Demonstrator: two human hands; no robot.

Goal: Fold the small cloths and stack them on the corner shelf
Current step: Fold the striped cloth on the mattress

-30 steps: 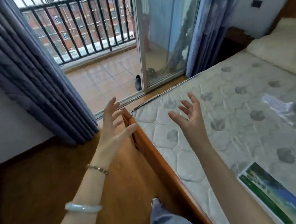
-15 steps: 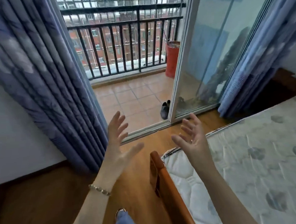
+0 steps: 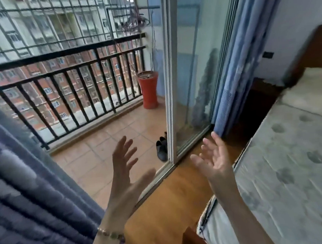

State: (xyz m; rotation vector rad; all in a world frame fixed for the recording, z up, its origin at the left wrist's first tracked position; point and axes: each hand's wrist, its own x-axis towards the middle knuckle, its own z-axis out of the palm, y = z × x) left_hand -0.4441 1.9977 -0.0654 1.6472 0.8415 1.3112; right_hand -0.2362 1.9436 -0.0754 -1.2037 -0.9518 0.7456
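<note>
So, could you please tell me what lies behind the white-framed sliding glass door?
Dark shoes stand on the orange balcony tiles at its edge, partly hidden by the white door frame. Reflections on the glass obscure anything further behind it.

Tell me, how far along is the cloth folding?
Nothing looks done: no cloths or shelf are in view. The left hand and right hand are raised, open and empty, before the glass door. All folding and stacking is left.
</note>
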